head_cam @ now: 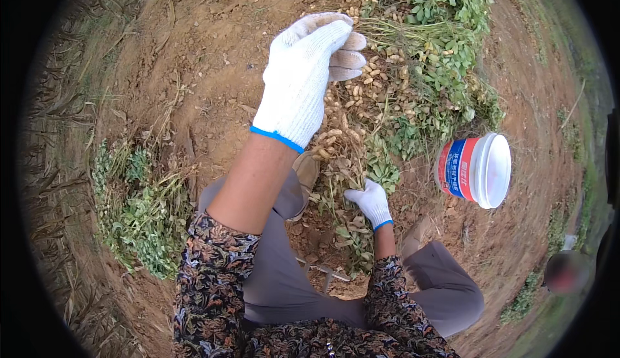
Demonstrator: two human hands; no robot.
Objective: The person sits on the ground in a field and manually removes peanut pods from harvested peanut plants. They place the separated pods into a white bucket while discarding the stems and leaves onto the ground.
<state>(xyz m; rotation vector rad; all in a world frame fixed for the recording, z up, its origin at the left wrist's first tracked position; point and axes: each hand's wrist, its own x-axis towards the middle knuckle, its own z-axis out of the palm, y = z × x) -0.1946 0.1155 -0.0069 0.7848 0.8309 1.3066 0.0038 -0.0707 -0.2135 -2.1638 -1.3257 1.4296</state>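
My left hand [305,72], in a white knitted glove with a blue cuff and soiled fingers, is raised over the ground. Its fingers are curled and the inside of the hand is hidden; no object shows in it. Lower down and to the right, my right hand [372,202], gloved the same way, grips the stems of a peanut plant [346,171]. Pods still on their roots [329,142] lie between the two hands. Beyond them, loose peanuts [370,74] are spread beside a long heap of leafy peanut plants [448,57].
A white plastic bucket [484,171] with a red and blue label lies tipped at the right. Another pile of plants [145,212] is at the left, near dry stalks [53,164]. A small metal frame [327,273] shows between my legs. A blurred round shape [565,271] is far right.
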